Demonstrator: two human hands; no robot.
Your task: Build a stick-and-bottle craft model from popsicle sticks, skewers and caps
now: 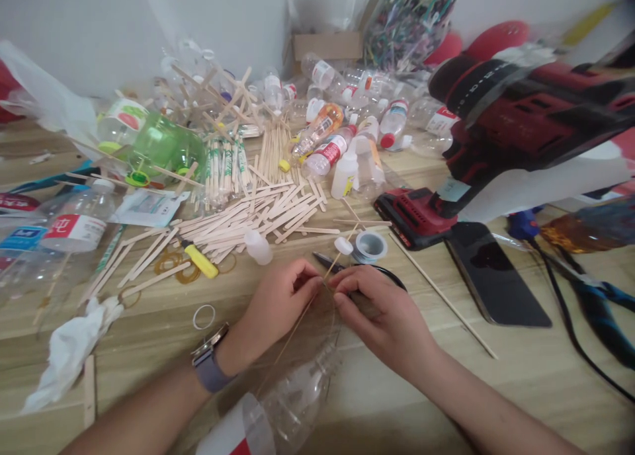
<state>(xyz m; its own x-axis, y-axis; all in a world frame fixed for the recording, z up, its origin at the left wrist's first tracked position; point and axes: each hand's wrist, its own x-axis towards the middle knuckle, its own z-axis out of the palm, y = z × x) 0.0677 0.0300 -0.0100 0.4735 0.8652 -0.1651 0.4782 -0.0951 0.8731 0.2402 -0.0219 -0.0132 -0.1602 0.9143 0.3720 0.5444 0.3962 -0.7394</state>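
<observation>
My left hand point(282, 293) is closed, its thumb and fingers pinching a thin wooden skewer point(296, 324) that slants up and away. A white bottle cap point(343, 245) sits on the skewer beyond my fingertips. My right hand point(384, 303) is also pinched shut, its fingertips meeting the left ones beside the skewer. A faint thin strand seems to hang below them, too blurred to name. Under both hands lies a clear cut plastic bottle point(302, 399) with its neck pointing away. Beside the right fingers are a grey spool point(370, 247) and dark scissors point(327, 262), partly hidden.
A red cordless drill point(516, 121) stands at the right, by a black phone point(496, 273). Craft sticks point(248, 220) spread across the middle, with plastic bottles point(330, 151) behind. A yellow-handled screwdriver point(201, 260) and crumpled tissue point(74, 349) lie left; another skewer point(444, 296) lies right.
</observation>
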